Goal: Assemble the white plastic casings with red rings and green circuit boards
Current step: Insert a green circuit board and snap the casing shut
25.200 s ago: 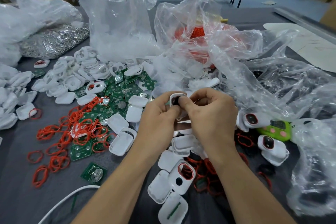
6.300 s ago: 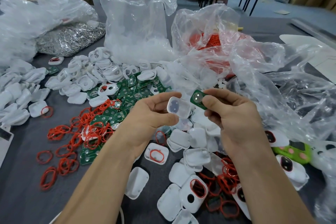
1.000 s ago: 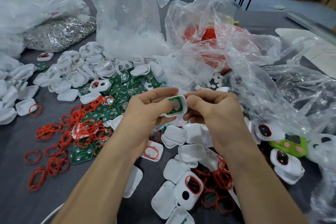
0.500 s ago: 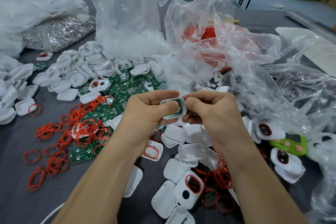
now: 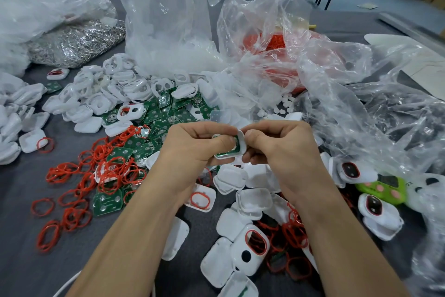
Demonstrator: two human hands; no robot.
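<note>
My left hand (image 5: 192, 145) and my right hand (image 5: 279, 145) meet at mid-frame and pinch one white casing half (image 5: 238, 147) that has a green circuit board seated inside it. My left thumb presses down on the board and hides most of it. Loose red rings (image 5: 79, 190) lie scattered at the left, mixed with green circuit boards (image 5: 166, 113). White casing halves (image 5: 250, 200) lie below my hands. A casing with a red ring fitted (image 5: 250, 248) rests near the bottom.
Clear plastic bags (image 5: 168, 19) stand behind the parts, one holding red rings (image 5: 272, 43). A bag of silver metal pieces (image 5: 74, 43) lies at the far left. Finished white units (image 5: 378, 214) and a green toy (image 5: 380, 188) sit at the right. More white casings (image 5: 101, 94) are heaped at upper left.
My left thumb has slid over the circuit board and now covers it inside the casing. Both hands stay at the same spot and hold the casing tilted.
</note>
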